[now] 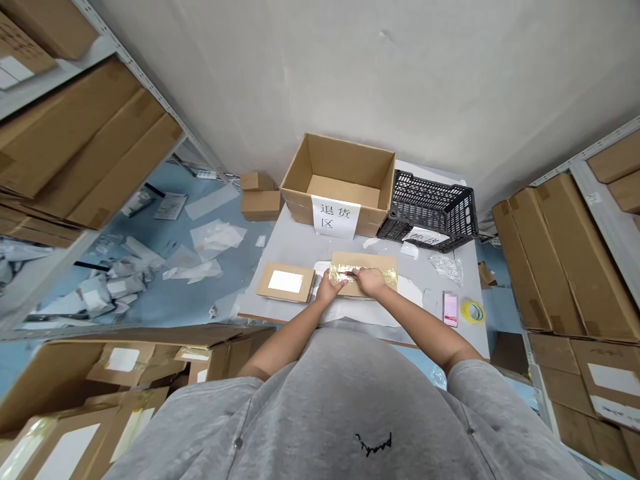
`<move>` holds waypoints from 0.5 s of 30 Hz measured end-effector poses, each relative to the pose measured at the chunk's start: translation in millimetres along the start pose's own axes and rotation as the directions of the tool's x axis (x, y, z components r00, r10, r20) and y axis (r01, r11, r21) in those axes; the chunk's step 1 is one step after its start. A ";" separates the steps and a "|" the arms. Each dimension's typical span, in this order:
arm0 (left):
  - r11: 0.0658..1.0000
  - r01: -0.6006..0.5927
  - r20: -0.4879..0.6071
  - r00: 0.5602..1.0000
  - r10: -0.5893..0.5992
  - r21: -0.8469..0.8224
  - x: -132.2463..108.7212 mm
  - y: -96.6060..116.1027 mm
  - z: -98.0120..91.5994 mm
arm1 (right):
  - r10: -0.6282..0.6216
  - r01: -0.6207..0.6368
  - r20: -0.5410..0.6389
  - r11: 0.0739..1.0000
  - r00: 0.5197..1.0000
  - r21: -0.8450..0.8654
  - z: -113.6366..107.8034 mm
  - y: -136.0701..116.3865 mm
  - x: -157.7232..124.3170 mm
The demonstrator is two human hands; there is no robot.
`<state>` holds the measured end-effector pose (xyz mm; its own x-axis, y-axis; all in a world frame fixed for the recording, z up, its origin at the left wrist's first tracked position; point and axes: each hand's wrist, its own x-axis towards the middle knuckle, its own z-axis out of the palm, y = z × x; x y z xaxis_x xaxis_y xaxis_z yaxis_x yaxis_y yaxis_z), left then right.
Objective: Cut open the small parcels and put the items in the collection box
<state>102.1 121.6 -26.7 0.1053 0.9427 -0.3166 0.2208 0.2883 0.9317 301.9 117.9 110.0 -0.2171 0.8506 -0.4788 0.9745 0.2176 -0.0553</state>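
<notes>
Two hands work on one parcel [373,263], a flat brown box with a yellowish tape strip, which lies in the middle of the table [300,247] near its near edge. The left hand [330,288] rests on the parcel's left end, fingers together and pressed flat. The right hand [371,281] has its fingers curled and pinches a small dark tool [351,273] against the tape; what kind of tool it is cannot be told.

Counted from the parcel:
- One labelled box [286,281] at 9 o'clock, just beside it.
- One open carton [340,175] at 12, at the far edge.
- One black crate [429,210] at 1, touching the carton.
- One plastic scrap [447,268] at 3.
- One pink card [451,309] and one tape roll [473,311] at 4, near the right corner.

Bare tabletop lies between parcel and carton, and between parcel and card. Racks [150,91] of boxes close in on both sides. The floor [165,300] at 9 is littered with paper.
</notes>
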 end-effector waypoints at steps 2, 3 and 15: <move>1.000 0.017 -0.003 1.000 -0.017 0.005 -1.0 3.9 -0.9 | 0.030 -0.030 0.004 1.000 1.000 -0.008 1.6 9.6 -5.9; 1.000 0.022 -0.002 1.000 -0.022 0.013 -1.5 6.0 -1.5 | 0.051 -0.051 0.009 0.999 0.999 -0.015 2.3 16.2 -9.9; 0.994 0.023 -0.030 0.999 -0.019 0.109 -6.0 18.9 -5.9 | 0.392 -0.389 -0.016 0.917 0.920 0.092 33.7 129.2 -104.0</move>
<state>99.9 122.4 -6.1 0.0716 0.9415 -0.3292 0.3280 0.2895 0.8992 452.3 41.4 123.2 0.1810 0.8756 -0.4479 0.9830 -0.1752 0.0549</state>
